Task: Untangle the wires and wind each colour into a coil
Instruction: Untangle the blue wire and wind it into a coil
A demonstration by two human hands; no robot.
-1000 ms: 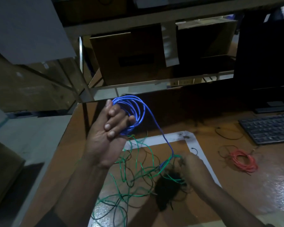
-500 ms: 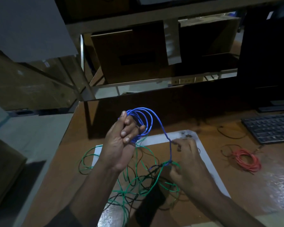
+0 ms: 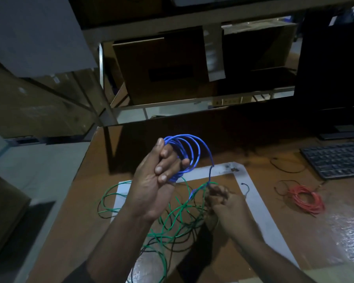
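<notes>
Above the table [image 3: 325,231], the left hand [image 3: 151,193] grips a springy blue coil [image 3: 184,154]. At four o'clock, the right hand [image 3: 223,201] pinches its limp tail; take hold there, clear of the green wire [image 3: 168,219].

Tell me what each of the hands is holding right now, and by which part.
Left hand grips the blue wire coil at its lower left side. Right hand pinches the blue wire's loose tail, near the green wire tangle.

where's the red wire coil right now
In the head view the red wire coil lies on the table at the right, apart from both hands, just right of the white taped outline and in front of the keyboard.
</notes>
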